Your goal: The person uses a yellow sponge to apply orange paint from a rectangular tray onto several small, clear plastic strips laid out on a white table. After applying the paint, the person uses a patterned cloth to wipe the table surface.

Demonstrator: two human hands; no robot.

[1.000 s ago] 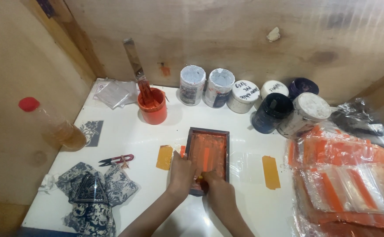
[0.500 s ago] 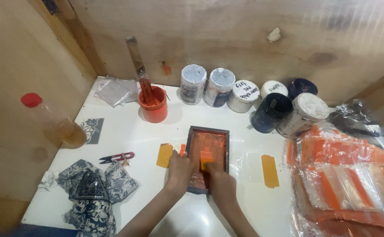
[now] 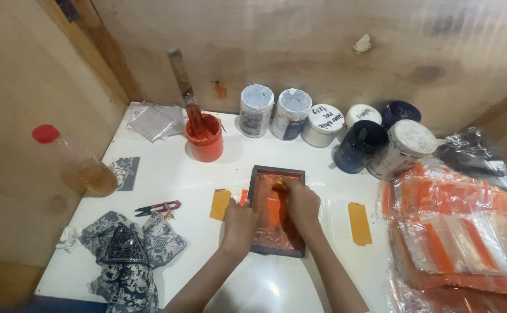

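A small dark wooden screen frame (image 3: 277, 171) with orange ink on its mesh lies on the white table (image 3: 166, 174). My left hand (image 3: 240, 223) grips the frame's left side and holds it down. My right hand (image 3: 301, 203) rests over the mesh at the frame's far end, its fingers closed on a small yellow-tipped squeegee (image 3: 277, 185). The hand hides most of that tool. An orange cup of ink (image 3: 205, 145) with a spatula (image 3: 184, 87) standing in it is behind the frame to the left.
Several paint jars (image 3: 323, 124) line the back wall. Stacked clear packets with orange strips (image 3: 456, 232) fill the right. A red-capped bottle (image 3: 74, 159), red snips (image 3: 158, 207) and patterned cloth (image 3: 123, 249) lie left. Yellow tape pieces (image 3: 359, 223) flank the frame.
My right hand has pushed the squeegee from the near end of the frame to its far end, spreading orange ink over the mesh. My left hand stayed on the frame's left side.
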